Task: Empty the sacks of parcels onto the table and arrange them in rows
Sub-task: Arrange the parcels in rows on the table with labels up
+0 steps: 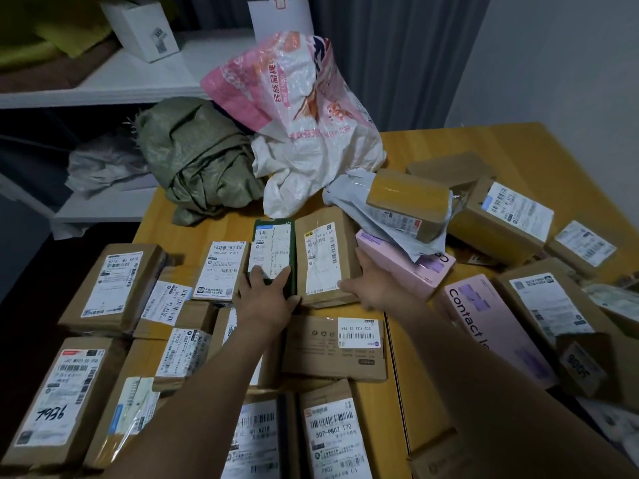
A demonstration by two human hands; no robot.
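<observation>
Wooden table (432, 146) fills the view, with white shelves (114, 81) behind on the left. A green sack (197, 157) and a pink-white sack (304, 108) slump at its far edge. Labelled parcels (114, 285) lie in rows on the left; others sit in a loose heap (501, 216) on the right. The left hand (266, 299) lies with straight fingers on a green box (276, 236). The right hand (371, 285) presses straight fingers against the side of the adjoining brown box (321, 257), with a pink box (408, 271) crowding it just beside.

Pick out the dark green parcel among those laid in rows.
It is the narrow parcel with a long white label, under the left hand in the far row; the brown box right of it is plain cardboard, like most others.
</observation>
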